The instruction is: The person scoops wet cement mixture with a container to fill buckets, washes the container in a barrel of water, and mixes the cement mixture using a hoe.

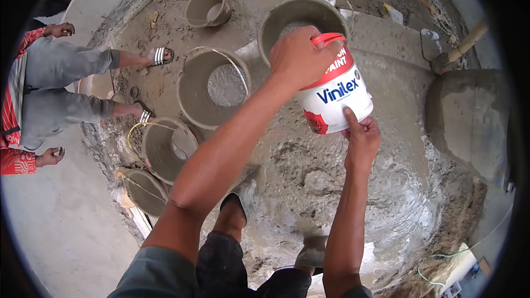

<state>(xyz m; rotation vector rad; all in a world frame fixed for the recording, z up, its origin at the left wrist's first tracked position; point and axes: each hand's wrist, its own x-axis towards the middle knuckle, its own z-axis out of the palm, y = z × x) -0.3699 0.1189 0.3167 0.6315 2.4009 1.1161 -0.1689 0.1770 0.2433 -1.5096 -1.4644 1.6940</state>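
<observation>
A white and red Vinilex paint bucket is held tilted in front of me. My left hand is closed on the red handle at its upper end. Lower down, my right hand grips the base, with the thumb on the white side and the fingers partly hidden behind it. Just beyond the paint bucket stands a large grey mortar bucket, partly covered by my left hand. The mouth of the paint bucket is hidden from me.
Several mortar-stained buckets, including one with a wire handle, stand to the left. Wet grey mortar spreads over the ground around my feet. A person in grey trousers is at the left edge. A dark, rounded container lies at right.
</observation>
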